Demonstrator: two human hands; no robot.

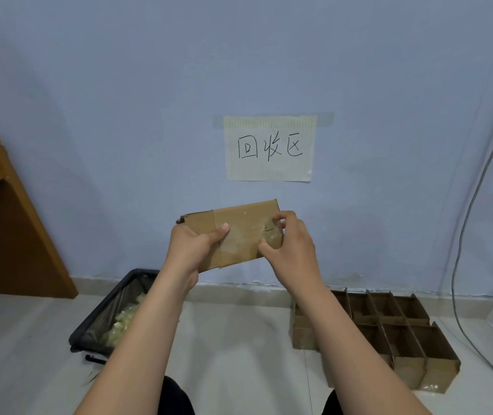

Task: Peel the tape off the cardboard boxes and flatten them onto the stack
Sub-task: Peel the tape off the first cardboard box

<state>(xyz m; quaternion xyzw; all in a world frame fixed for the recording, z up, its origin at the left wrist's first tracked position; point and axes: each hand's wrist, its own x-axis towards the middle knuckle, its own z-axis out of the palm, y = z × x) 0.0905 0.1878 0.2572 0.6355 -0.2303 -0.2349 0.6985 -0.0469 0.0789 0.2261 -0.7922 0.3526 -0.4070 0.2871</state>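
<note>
Holding a small brown cardboard box (pixel 233 232) up at chest height in front of the pale blue wall (pixel 149 85), both arms reaching out from the bottom of the view; left hand (pixel 192 250) gripping the box's left end, thumb lying across the front face and fingers curled round behind; right hand (pixel 291 244) pinching at the wide strip of clear packing tape (pixel 243 239) running over the box's right half, thumb and fingertips bunched together on the crinkled bit of tape at the right edge; can't tell how much of the tape is actually lifting off.

Hanging on the wall just above the box, a cream lined sheet of paper with handwritten black characters (pixel 270 148), taped along its top edge.

Sitting down on the light tiled floor (pixel 239 339) at the lower right, a stack of flattened brown cardboard pieces (pixel 389 333), against the wall's base, well below the held box and not touching it; looking like several folded boxes lying side by side with slots between them.

Sitting at the lower left, a black bin lined with a clear plastic bag (pixel 113 313), scrunched yellowish tape scraps piling inside; partly hidden behind the left forearm.

Poking in at the far left, an orange-brown wooden cabinet (pixel 8 223); trailing down the right side, a grey cable (pixel 466 220); showing at the bottom edge, dark trouser knees.
</note>
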